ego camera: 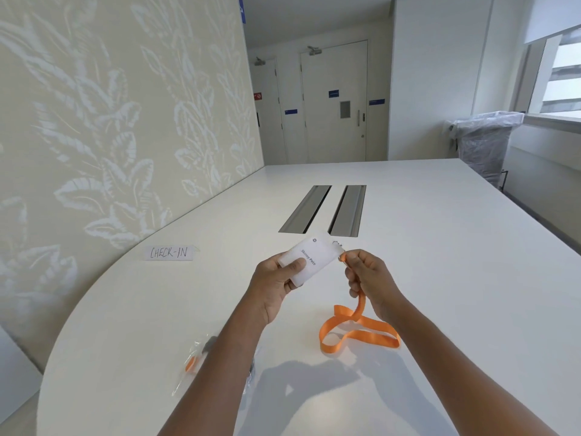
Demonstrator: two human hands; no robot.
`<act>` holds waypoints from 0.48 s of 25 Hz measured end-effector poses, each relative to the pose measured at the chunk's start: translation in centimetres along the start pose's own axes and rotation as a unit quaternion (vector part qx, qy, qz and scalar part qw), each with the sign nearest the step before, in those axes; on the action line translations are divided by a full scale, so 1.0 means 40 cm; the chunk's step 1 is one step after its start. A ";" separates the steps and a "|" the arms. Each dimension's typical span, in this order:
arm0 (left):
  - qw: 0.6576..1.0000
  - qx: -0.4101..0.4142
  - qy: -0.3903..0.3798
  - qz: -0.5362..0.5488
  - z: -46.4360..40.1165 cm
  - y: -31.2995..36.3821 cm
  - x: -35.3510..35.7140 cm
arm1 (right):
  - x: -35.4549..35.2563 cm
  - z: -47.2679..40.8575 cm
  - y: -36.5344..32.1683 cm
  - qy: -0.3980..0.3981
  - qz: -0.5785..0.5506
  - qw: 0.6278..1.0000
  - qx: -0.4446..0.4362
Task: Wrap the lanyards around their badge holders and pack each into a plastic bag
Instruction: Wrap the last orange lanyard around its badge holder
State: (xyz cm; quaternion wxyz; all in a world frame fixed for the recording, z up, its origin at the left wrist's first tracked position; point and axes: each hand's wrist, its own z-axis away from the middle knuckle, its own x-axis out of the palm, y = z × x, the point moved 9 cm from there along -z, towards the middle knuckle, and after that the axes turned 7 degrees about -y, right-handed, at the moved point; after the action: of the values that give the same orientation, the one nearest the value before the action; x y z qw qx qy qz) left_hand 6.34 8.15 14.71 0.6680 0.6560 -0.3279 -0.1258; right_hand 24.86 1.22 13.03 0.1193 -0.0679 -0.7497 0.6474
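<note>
We note the badge holder (309, 259) held above the table, tilted, its printed name card facing up; the left hand (276, 284) grips its near end, thumb laid across the face and fingers curled beneath. The right hand (369, 280) pinches the orange lanyard (355, 332) just beside the metal clip at the holder's far corner, fingers curled round the strap. From that hand the strap drops and lies in a loose, twisted loop on the white table (440, 278), near the right wrist. Under the left forearm we see a clear plastic bag (195, 363) lying flat with something orange inside; its contents are partly hidden by the arm. Further left a paper sign (169, 253) reading "CHECK-IN" lies on the surface. Two grey cable troughs (323, 209) are set into the tabletop beyond the hands. The table's left edge curves along a pale wall (110, 121) with a leaf pattern. At the back of the room stand white doors (333, 105) with small blue labels; at right, a bin (484, 143) lined with clear plastic sits below a window (562, 73).
</note>
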 end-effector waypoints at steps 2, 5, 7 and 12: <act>0.998 0.012 0.055 0.033 0.000 0.000 -0.019 | 0.029 0.011 0.022 -0.021 -0.002 1.000 0.000; 0.995 0.025 0.086 0.031 -0.004 0.009 -0.032 | 0.064 0.034 0.044 -0.021 0.030 0.999 -0.019; 0.996 0.023 0.080 0.030 -0.004 0.012 -0.021 | 0.074 0.043 0.054 0.022 0.078 0.997 -0.020; 1.000 -0.018 -0.019 -0.006 0.005 -0.006 0.055 | 0.105 0.043 0.022 0.067 0.109 0.991 -0.043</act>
State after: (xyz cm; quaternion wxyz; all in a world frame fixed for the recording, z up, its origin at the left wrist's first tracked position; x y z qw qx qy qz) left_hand 7.94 6.65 15.08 0.6726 0.6436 -0.3341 -0.1476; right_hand 20.32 0.80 12.31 0.0952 -0.1975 -0.7551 0.6178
